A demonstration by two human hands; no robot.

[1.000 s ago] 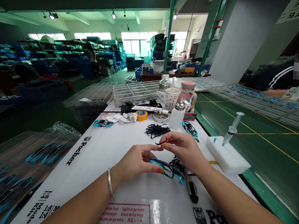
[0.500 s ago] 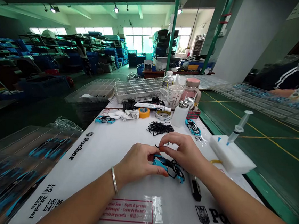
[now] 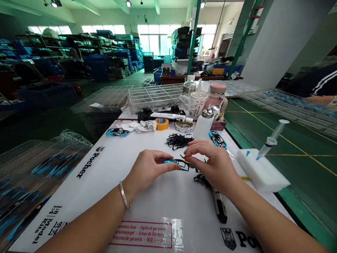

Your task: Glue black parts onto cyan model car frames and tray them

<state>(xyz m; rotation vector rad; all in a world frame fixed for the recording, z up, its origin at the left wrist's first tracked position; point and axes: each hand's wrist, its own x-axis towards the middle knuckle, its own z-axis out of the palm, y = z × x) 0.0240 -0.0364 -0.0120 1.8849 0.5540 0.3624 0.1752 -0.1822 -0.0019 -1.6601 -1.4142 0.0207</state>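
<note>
A blue model car body (image 3: 184, 165) with black window frames is held just above the white tabletop. My left hand (image 3: 150, 168) grips its left end between thumb and fingers. The thumb and forefinger of my right hand (image 3: 212, 162) pinch a small black strip (image 3: 182, 157) over the body's upper edge. Behind my hands is a pile of similar black pieces (image 3: 176, 141). More black pieces (image 3: 201, 179) lie beneath my right hand, beside a utility knife (image 3: 219, 208).
A syringe (image 3: 270, 142) stands in a white foam block (image 3: 266, 176) on the right. A white pump bottle (image 3: 204, 125), orange tape roll (image 3: 161, 124) and other blue car bodies (image 3: 117, 132) sit behind. Divided trays (image 3: 62, 156) are at left. Another person (image 3: 327, 83) sits far right.
Both hands have moved away from me with the car body, which now looks more level. The black pieces and knife near my right hand are more exposed.
</note>
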